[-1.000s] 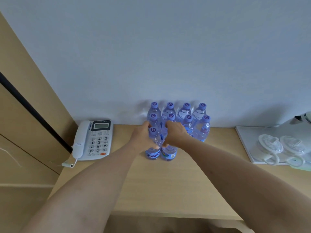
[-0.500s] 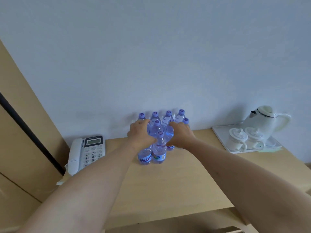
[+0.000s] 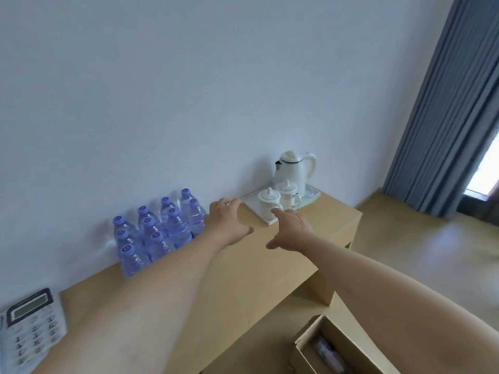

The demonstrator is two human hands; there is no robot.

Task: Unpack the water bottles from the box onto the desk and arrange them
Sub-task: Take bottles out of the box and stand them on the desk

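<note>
Both hands are empty and spread open above the desk [image 3: 243,268], palms down, fingers loosely apart. The left hand [image 3: 229,222] hovers just right of the bottles [image 3: 159,228], not touching them; its fingertips reach toward the near corner of the tray [image 3: 253,205]. The right hand [image 3: 293,229] hangs a little nearer the camera, index finger stretched toward the tray's front edge.

The bottles stand upright in a tight cluster at the back of the desk, against the wall [image 3: 189,90]: clear plastic with purple caps, ten caps countable (the left forearm hides the lower part of the rightmost ones). They form rows running from the wall toward the desk front.

On the tray, at the desk's right end, sit two white lidded cups [image 3: 270,202] and behind them a white kettle [image 3: 295,168]. A telephone [image 3: 29,327] lies at the left edge of view.

Below the desk front, at bottom right, the box [image 3: 348,344] stands open; something bluish lies inside, too blurred to identify. A grey-blue curtain [image 3: 453,117] hangs at far right.
</note>
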